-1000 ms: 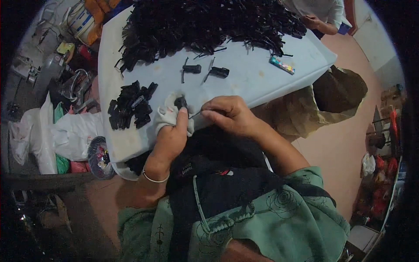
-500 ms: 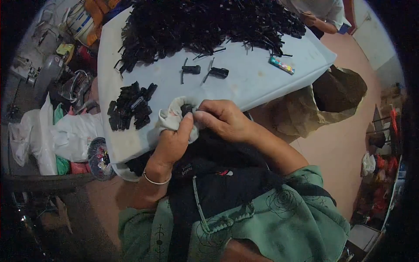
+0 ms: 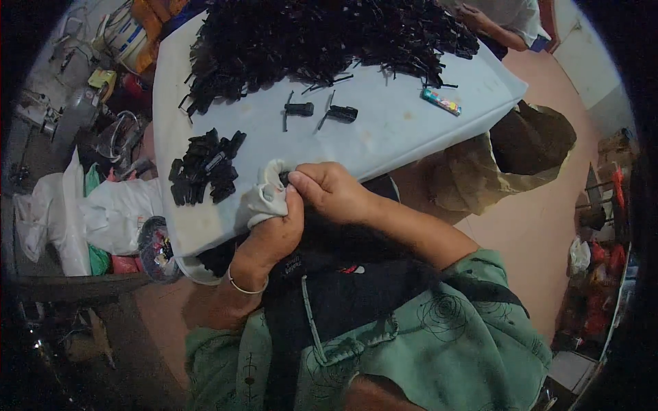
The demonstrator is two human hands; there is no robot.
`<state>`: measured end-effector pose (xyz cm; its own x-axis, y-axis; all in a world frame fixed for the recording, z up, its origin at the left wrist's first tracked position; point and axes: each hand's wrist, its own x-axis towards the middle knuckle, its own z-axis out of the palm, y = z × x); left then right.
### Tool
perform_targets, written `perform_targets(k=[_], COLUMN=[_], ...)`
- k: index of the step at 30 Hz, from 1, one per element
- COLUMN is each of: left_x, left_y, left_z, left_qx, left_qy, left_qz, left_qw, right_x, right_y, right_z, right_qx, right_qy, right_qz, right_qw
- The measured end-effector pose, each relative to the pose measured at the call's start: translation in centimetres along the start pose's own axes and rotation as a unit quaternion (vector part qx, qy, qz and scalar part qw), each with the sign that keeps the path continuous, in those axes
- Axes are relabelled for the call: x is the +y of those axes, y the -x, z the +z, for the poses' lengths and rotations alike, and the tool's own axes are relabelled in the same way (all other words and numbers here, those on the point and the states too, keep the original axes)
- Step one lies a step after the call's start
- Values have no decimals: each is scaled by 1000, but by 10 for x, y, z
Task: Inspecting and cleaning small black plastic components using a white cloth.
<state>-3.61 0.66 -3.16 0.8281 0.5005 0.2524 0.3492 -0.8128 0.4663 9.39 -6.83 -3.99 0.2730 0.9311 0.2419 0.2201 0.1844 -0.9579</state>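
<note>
Bunched in my left hand [image 3: 275, 231] is a white cloth [image 3: 269, 196], its folds rising past my fingers at the table's near edge. A small black plastic part [image 3: 284, 178] pokes out of the cloth, mostly covered. My right hand [image 3: 334, 192] is closed at that part, thumb pressed against it beside my left thumb. Beyond my hands lie two separate black parts, one on the left [image 3: 299, 109] and one on the right [image 3: 342, 114], each with a thin arm sticking out. Left of my hands is a small pile of black parts [image 3: 205, 168].
A large heap of black parts [image 3: 329, 41] covers the far side of the white-covered table [image 3: 391, 137]. A colourful small tube-like packet [image 3: 441, 102] lies near the right edge. An open brown paper sack [image 3: 473, 178] stands right; plastic bags [image 3: 123, 216] crowd the left. Another person's arm [image 3: 497, 31] shows far right.
Both hands have shifted slightly left with the cloth. My right thumb now covers more of the black part, and the cloth's folds have turned. The far person's arm has moved a little.
</note>
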Motion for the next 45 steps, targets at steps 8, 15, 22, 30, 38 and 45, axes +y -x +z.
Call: perform_targets(k=[8,15,22,30,38,45], left_x=[-8,-13,16,9,32,23], left_y=[-25,-40,-40,-30,-25,-25], left_z=[-39,-72,-32,-13,-22,-3], left_qx=[158,188,69,-52,-129,45], left_qy=[-158,-299,2,338,419,312], left_qz=[79,58,112,-11,-167,47], left_qw=[971,934,991,940,883,948], right_x=[-22,9,-32,-38,-24,-21], right_y=[-11,-20,-2,14,15,16], right_z=[-49,-83,-59,-53,-34,-29], right_qx=[120,128,-22,5,92,118], right_qy=[232,499,377,203,264,314], right_qz=[23,55,-44,-64,-179,-258], right_qw=[965,855,925,977,943,906])
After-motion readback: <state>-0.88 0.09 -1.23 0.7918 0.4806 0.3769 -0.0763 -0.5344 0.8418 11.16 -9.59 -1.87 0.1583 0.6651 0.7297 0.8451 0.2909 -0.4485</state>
